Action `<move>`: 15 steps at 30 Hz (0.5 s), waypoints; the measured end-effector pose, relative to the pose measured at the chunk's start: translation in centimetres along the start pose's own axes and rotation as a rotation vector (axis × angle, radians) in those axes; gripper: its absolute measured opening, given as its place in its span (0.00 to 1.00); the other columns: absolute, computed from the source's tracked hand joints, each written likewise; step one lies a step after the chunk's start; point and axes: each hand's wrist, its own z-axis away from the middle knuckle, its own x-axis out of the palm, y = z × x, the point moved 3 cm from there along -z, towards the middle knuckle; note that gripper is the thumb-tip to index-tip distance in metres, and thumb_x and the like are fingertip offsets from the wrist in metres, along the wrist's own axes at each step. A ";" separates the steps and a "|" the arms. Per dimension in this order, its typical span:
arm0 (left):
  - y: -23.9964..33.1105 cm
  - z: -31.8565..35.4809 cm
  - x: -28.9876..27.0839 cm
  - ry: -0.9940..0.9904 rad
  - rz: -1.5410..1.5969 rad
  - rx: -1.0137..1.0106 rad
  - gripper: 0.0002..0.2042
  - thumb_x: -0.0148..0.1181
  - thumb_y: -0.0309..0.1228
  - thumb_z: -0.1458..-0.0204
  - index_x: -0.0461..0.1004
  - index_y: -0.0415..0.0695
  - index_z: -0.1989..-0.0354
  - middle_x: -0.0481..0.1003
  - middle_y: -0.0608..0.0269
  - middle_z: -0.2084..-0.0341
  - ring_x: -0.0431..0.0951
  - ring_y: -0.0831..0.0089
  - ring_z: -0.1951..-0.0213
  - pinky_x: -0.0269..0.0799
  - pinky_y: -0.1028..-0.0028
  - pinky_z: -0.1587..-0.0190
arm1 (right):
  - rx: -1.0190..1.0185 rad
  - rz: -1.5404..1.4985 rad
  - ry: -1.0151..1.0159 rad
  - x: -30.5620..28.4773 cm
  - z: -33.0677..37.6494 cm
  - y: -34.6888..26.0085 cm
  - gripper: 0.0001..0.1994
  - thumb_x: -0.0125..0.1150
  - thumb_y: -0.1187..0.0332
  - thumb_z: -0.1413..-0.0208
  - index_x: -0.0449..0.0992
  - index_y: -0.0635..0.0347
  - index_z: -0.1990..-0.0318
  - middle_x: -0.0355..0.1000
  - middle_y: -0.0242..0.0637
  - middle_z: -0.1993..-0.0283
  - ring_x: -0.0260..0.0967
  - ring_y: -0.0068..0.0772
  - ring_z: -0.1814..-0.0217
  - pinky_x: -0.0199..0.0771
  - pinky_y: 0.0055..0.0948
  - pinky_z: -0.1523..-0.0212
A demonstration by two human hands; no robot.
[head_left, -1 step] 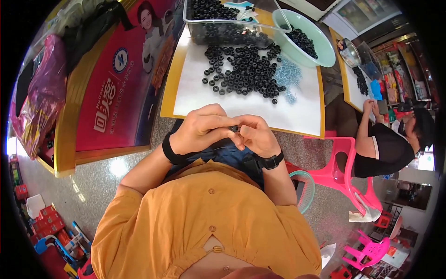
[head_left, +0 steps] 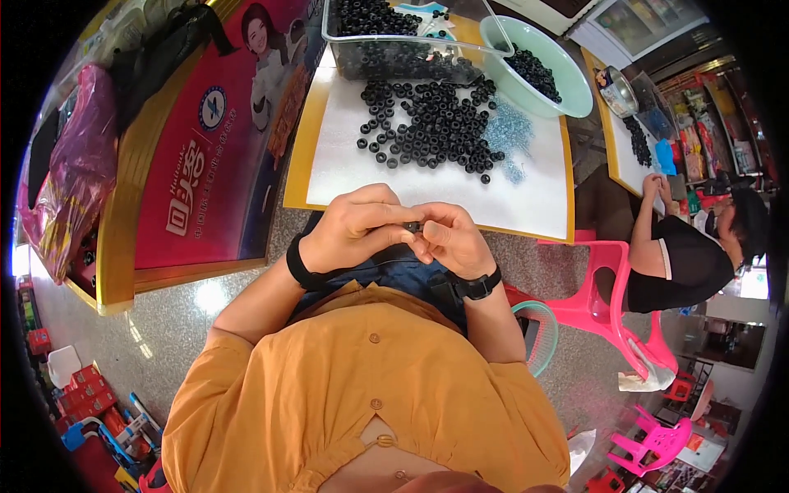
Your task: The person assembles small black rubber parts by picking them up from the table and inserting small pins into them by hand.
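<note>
Over the lap, just short of the table's near edge, both hands meet w/ fingertips together. Left hand (head_left: 357, 226) and right hand (head_left: 452, 238) are curled and pressed toward each other, pinching a small black ring (head_left: 412, 226) between thumbs and forefingers. Each wrist has a black band; orange shirt (head_left: 362, 394) fills the near view.

Past the hands, the table (head_left: 297, 164) carries a white sheet (head_left: 427, 185) covering most of its top. Near the sheet's middle, toward the far edge, lies a loose pile of black rings (head_left: 431, 123), w/ a patch of small pale-blue bits (head_left: 509, 131) touching its right side. At the far edge stands a clear plastic tub (head_left: 394, 49) holding more rings, and at the far right corner a light-green bowl (head_left: 542, 70), also w/ rings inside.

Right of the table, another person (head_left: 690, 255) in black sits on a pink chair (head_left: 612, 287) at a second table.
</note>
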 end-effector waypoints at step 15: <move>-2.2 -0.1 0.6 0.076 0.072 -0.148 0.12 0.67 0.25 0.51 0.80 0.39 0.57 0.74 0.62 0.71 0.75 0.70 0.67 0.70 0.75 0.64 | -0.107 -0.109 0.122 -0.3 -1.5 1.0 0.16 0.55 0.62 0.35 0.73 0.69 0.52 0.73 0.34 0.68 0.67 0.22 0.74 0.68 0.20 0.75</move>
